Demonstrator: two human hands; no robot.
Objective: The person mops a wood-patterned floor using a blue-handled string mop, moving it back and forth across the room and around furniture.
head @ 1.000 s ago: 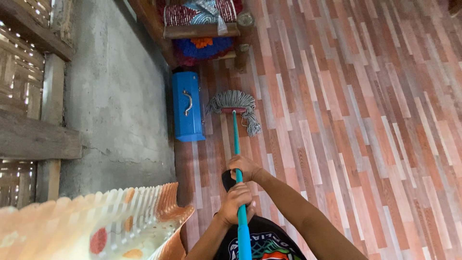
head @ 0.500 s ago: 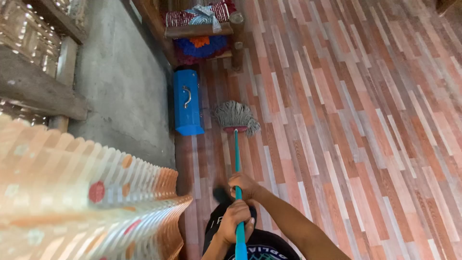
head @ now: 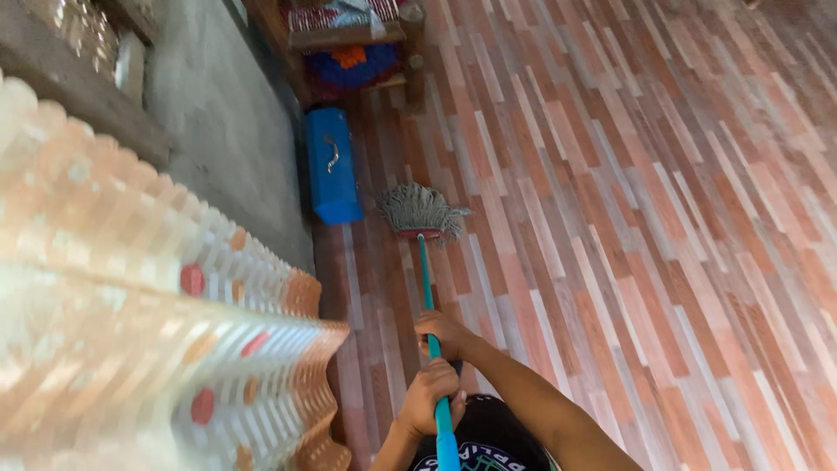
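Both my hands grip the teal handle [head: 425, 277] of a mop. My right hand [head: 445, 331] is higher up the handle, toward the mop head, and my left hand [head: 429, 395] sits just below it, close to my body. The grey string mop head [head: 417, 209] rests on the striped wood-pattern floor [head: 628, 218], just right of a blue metal toolbox [head: 331, 174].
A grey concrete wall [head: 227, 131] runs along the left. A blurred orange and white ribbed plastic thing [head: 157, 340] fills the lower left. A wooden bench with colourful mats [head: 349, 44] stands at the top, beyond the toolbox.
The mop head has been drawn back toward me along the floor, from beside the toolbox to past its near end. The view has swung, and the ribbed plastic thing now fills more of the left.
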